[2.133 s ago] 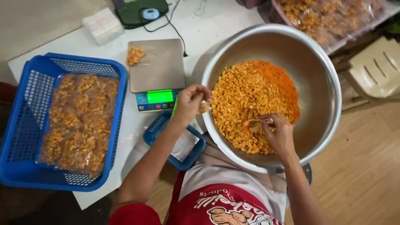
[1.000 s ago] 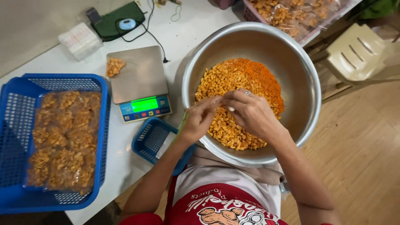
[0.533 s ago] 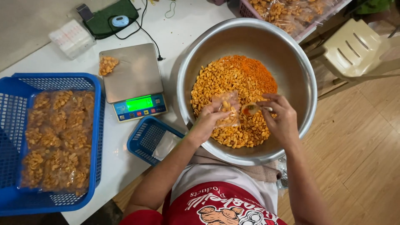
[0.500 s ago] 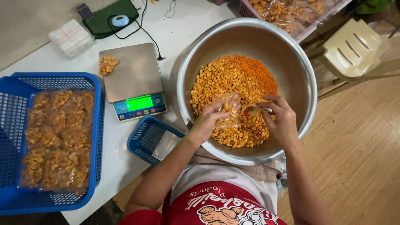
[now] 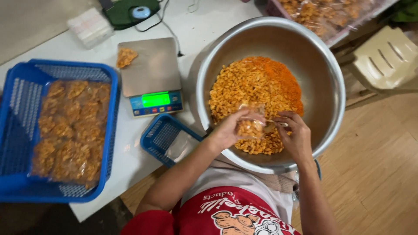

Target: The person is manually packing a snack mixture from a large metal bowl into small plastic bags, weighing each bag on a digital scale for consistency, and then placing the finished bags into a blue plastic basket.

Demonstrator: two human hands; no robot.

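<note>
A white table (image 5: pixel 196 26) fills the upper left of the frame, and on its right edge a large steel bowl (image 5: pixel 324 65) is set, tilted slightly toward the person, seemingly so that the heap of orange coated nuts (image 5: pixel 254 82) with a patch of red seasoning powder stays within easy reach. At the left of the frame a big blue basket (image 5: pixel 13 130) is laid flat and packed with filled clear packets (image 5: pixel 72 126), apparently as finished stock. At upper centre a digital scale (image 5: pixel 150 69) is placed just beside the bowl, its green display lit and a small pile of nuts left on one corner of its pan. Below it, near the bowl's rim, a small blue basket (image 5: pixel 163 135) is kept holding what looks like empty clear bags. Over the lower middle of the bowl a small clear bag (image 5: pixel 250 124), part filled with nuts, is held upright by the left hand (image 5: pixel 230 130), whose fingers are curled and clamped around its side so the mouth faces the other hand. The right hand (image 5: pixel 296 137) is brought just beside the bag; its fingers are pinched together on a small spoon (image 5: pixel 274 125), only partly visible, at the bag's opening.
</note>
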